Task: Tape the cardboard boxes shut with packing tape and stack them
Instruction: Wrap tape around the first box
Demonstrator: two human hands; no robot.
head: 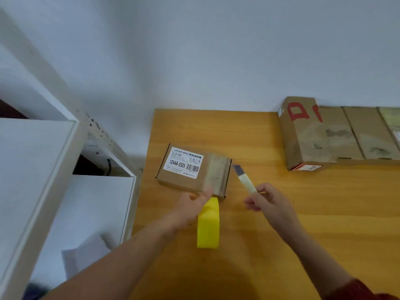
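Centrally on the desk [292,245] lies a small cardboard box [190,169] with a white printed label on its lid and a band of pale tape across its right part. The left hand [192,206] reaches to the box's near edge, with the thumb lying on that edge. Its other fingers are blurred and hidden, so whether it grips anything cannot be told. A yellow tape roll [208,226] stands on edge just on the near side of the box, partly under that hand. The right hand [268,202], to the right of the box, has its fingers curled round the cream handle of a utility knife [245,180]. The blade points at the box's right end, close to it. Larger cardboard boxes [324,135] sit well beyond the box, to its far right, against the wall.
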